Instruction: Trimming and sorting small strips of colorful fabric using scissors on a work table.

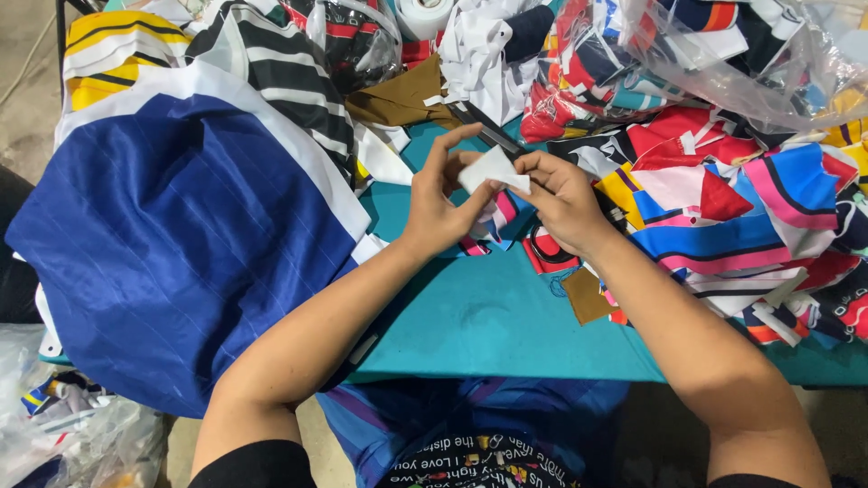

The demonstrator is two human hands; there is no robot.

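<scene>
2 hands, left hand (434, 203), right hand (561, 194), pinching small white fabric piece (488, 168), teal table (488, 316)

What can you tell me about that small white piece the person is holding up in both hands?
The small white piece looks like thin, plain fabric or stiffening, with straight cut edges and sharp corners. It is held tilted just above the teal table, pinched at its left side by the left hand and at its lower right edge by the right hand. Nothing else touches it. Colourful fabric scraps lie beneath and beside it.
</scene>
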